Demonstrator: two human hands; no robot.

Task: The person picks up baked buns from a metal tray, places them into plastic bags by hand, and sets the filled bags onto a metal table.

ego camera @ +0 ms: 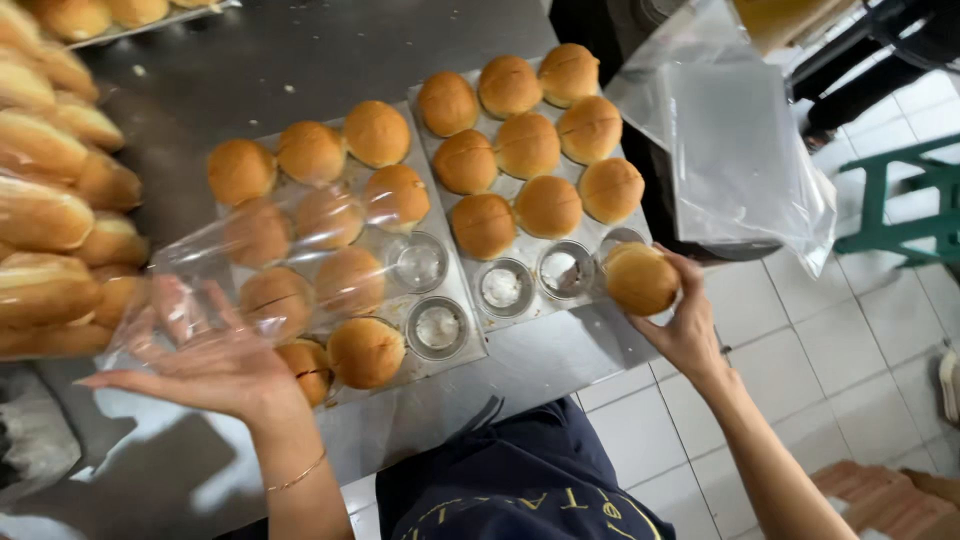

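On the dark steel counter [300, 50] beside two bun trays, the right hand [685, 325] pinches a round golden bun [641, 279], well right of the clear plastic bag [270, 265] the left hand [205, 360] holds with spread fingers, mouth facing right

This looks like a bakery's work area. Two metal baking trays [455, 300] of round golden buns [527, 145] sit on a steel tabletop [300, 50] mid-frame. Bagged long rolls [45, 215] pile up at the left edge, clear plastic bags [740, 150] hang upper right, and white floor tiles [830, 350] fill the lower right.
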